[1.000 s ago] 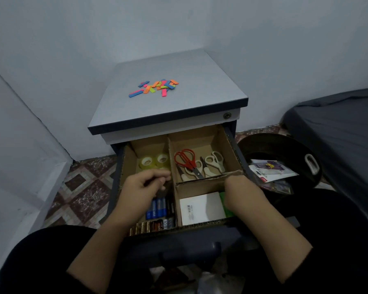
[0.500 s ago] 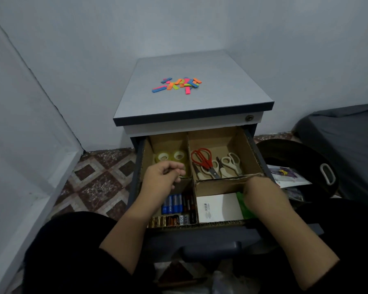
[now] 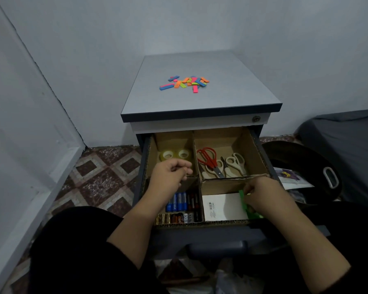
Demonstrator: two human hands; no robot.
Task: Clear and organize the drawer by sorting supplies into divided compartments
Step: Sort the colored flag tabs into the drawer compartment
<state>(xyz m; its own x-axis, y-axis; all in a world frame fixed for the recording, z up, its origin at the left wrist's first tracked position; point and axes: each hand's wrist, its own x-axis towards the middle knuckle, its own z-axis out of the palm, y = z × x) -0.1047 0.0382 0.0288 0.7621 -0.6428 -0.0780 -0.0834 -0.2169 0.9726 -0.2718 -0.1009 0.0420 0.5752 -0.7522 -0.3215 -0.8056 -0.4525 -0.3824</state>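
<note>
The open drawer (image 3: 261,145) holds a cardboard divider (image 3: 197,166) with four compartments. Two tape rolls (image 3: 174,154) lie at the back left, red scissors (image 3: 208,160) and white scissors (image 3: 234,164) at the back right. Batteries (image 3: 180,205) fill the front left, and a white pad (image 3: 223,206) lies in the front right. My left hand (image 3: 170,177) hovers over the left compartments, fingers curled; I cannot see anything in it. My right hand (image 3: 263,196) grips a green piece (image 3: 245,206) at the white pad's right edge.
Several coloured sticky tabs (image 3: 185,82) are scattered on the cabinet top (image 3: 221,90). A dark round basket (image 3: 306,166) with papers stands right of the cabinet, next to a grey covered surface (image 3: 348,141). Patterned floor tiles (image 3: 102,177) lie to the left, and white walls close in.
My view has shifted left, so the cabinet sits further right in frame. My right hand has pulled the green piece up into sight beside the white pad. The left hand has barely moved.
</note>
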